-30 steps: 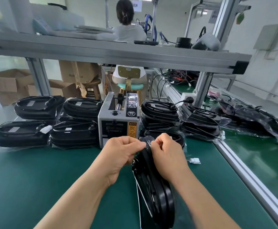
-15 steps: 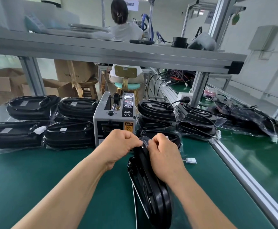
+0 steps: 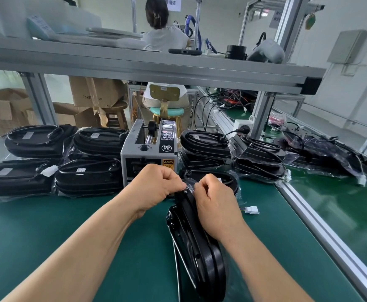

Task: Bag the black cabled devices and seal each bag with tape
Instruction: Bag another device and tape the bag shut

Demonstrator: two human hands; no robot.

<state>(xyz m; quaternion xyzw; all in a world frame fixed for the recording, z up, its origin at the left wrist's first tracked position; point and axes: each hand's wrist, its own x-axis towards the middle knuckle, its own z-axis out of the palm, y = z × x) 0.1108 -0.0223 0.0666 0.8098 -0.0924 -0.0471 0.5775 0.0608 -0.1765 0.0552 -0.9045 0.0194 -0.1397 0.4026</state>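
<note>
On the green table (image 3: pixel 47 225), with a carton (image 3: pixel 95 92) behind it marked "75x3… CM", the grey dispenser (image 3: pixel 147 155) bears a round "SEMI" mark and a yellow "CAUTION" label. Just in front of it a black device (image 3: pixel 202 253) stands on edge, its top end between the hands. The left hand (image 3: pixel 156 186) and right hand (image 3: pixel 215 205), curled knuckles-up, pinch the clear bag (image 3: pixel 189 187) at its top from either side.

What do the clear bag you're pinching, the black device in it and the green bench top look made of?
Thin clear bag: soft plastic film, probably; glossy, crinkled, see-through. Black oval cabled device: hard moulded plastic, it seems; smooth, sharp highlights. Green bench mat: likely rubber or vinyl; flat, matt.
</note>
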